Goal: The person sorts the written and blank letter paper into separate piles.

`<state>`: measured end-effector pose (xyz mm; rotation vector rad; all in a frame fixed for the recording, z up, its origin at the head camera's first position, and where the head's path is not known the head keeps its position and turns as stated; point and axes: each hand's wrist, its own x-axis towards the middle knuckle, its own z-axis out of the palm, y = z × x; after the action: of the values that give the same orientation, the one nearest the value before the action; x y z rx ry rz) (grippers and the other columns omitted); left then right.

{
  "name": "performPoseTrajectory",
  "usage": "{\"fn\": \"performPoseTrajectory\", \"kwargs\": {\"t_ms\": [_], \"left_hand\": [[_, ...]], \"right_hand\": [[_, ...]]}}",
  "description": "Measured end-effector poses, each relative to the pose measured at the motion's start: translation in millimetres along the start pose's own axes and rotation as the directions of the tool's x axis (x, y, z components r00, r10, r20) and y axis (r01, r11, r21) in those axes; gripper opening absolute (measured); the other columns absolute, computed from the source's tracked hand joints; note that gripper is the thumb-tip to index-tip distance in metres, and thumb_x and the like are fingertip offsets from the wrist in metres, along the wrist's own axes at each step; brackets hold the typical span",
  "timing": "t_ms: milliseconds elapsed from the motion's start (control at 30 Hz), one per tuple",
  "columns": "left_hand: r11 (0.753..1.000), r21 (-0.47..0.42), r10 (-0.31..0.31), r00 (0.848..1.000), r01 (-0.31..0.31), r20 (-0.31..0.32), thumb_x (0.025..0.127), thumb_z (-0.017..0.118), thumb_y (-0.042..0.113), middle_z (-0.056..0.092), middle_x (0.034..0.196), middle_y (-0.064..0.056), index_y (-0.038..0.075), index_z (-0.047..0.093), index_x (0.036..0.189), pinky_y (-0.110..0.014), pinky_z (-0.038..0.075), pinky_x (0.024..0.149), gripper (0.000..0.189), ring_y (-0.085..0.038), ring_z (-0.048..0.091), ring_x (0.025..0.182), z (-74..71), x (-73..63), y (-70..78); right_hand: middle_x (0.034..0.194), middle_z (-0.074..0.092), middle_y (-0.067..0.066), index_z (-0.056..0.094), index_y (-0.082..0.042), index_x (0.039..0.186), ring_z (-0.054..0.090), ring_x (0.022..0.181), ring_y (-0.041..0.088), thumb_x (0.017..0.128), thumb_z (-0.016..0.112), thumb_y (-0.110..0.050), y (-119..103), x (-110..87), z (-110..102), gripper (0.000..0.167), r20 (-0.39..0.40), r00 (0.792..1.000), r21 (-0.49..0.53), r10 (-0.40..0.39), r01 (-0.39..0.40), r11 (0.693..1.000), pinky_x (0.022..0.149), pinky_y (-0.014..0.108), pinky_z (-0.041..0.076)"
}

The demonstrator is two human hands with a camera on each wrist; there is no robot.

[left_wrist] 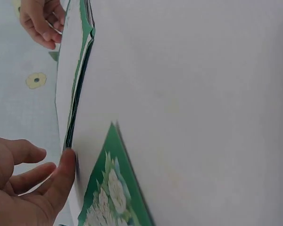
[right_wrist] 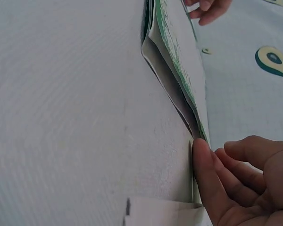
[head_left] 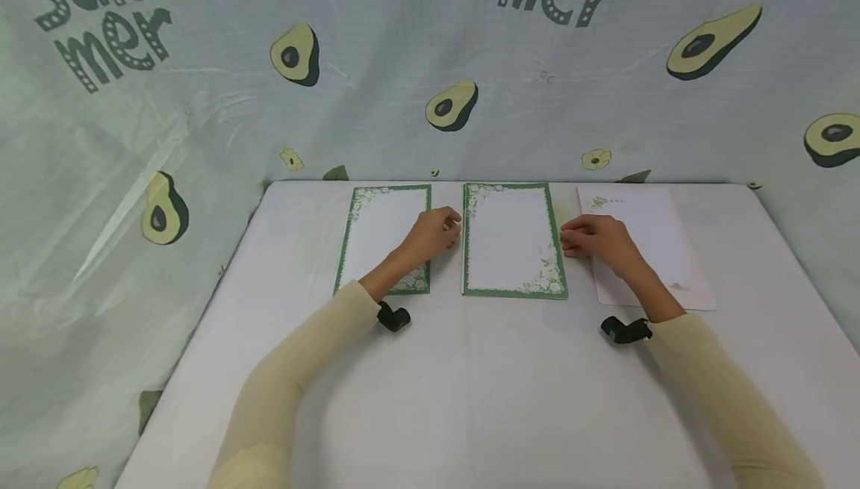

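Note:
In the head view, a stack of paper sheets (head_left: 510, 239) with a green floral border lies in the middle of the table. My left hand (head_left: 435, 234) is at its left edge, and my right hand (head_left: 600, 239) is at its right edge. The left wrist view shows a fingertip of the left hand touching the side of the stack (left_wrist: 78, 80), whose layers are slightly spread. On the other side, the right wrist view has a fingertip (right_wrist: 201, 147) against the stack's edge, where the lower sheets gape apart. Neither hand grips the paper.
Another green-bordered sheet (head_left: 383, 220) lies under the left forearm. To the right is a pale pink sheet (head_left: 648, 235), partly beneath the right hand. The white table (head_left: 457, 384) backs onto an avocado-print cloth (head_left: 376, 116).

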<state>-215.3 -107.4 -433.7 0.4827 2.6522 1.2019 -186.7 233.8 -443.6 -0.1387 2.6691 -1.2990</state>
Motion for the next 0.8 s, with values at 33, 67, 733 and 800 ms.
{"fn": "performPoseTrajectory", "kwargs": {"t_ms": [33, 67, 733, 800], "left_hand": [[0.999, -0.05, -0.016, 1.0, 0.016, 0.004, 0.104, 0.056, 0.009, 0.071, 0.111, -0.017, -0.005, 0.062, 0.129, -0.028, 0.059, 0.073, 0.028, -0.024, 0.074, 0.088, 0.6, 0.8, -0.1], [0.994, -0.103, -0.035, 0.999, 0.035, 0.009, 0.104, 0.057, 0.008, 0.07, 0.11, -0.018, -0.005, 0.061, 0.129, -0.028, 0.06, 0.073, 0.029, -0.024, 0.075, 0.085, 1.3, 1.5, -0.5], [0.915, -0.376, -0.136, 0.99, 0.142, 0.042, 0.099, 0.067, 0.005, 0.07, 0.109, -0.018, -0.005, 0.068, 0.124, -0.029, 0.063, 0.081, 0.027, -0.024, 0.076, 0.089, 5.9, 0.6, -9.5], [0.914, -0.384, -0.127, 0.991, 0.131, 0.036, 0.099, 0.067, 0.005, 0.07, 0.108, -0.018, -0.005, 0.068, 0.124, -0.029, 0.063, 0.08, 0.027, -0.023, 0.076, 0.088, 7.4, 0.9, -11.4]], "right_hand": [[0.111, 0.074, 0.019, 0.066, 0.002, 0.126, 0.074, 0.08, 0.005, 0.103, 0.063, -0.026, -1, -0.2, 1, 0.036, 0.003, 1.0, 0.03, 0.011, -0.011, 0.999, 0.076, 0.013, 0.055], [0.112, 0.073, 0.021, 0.065, 0.004, 0.128, 0.074, 0.08, 0.005, 0.104, 0.062, -0.023, -1, -0.3, 2, 0.036, 0.01, 1.0, 0.072, 0.023, -0.024, 0.997, 0.077, 0.015, 0.057], [0.117, 0.067, 0.025, 0.061, 0.005, 0.133, 0.073, 0.078, 0.009, 0.104, 0.061, -0.015, -16, 1.8, 15, 0.036, -0.004, 0.996, 0.089, 0.086, -0.085, 0.992, 0.073, 0.026, 0.063], [0.12, 0.065, 0.026, 0.06, 0.004, 0.133, 0.074, 0.083, 0.015, 0.104, 0.06, -0.016, -17, 0.0, 15, 0.035, -0.001, 0.996, 0.06, 0.085, -0.085, 0.995, 0.075, 0.029, 0.063]]}}
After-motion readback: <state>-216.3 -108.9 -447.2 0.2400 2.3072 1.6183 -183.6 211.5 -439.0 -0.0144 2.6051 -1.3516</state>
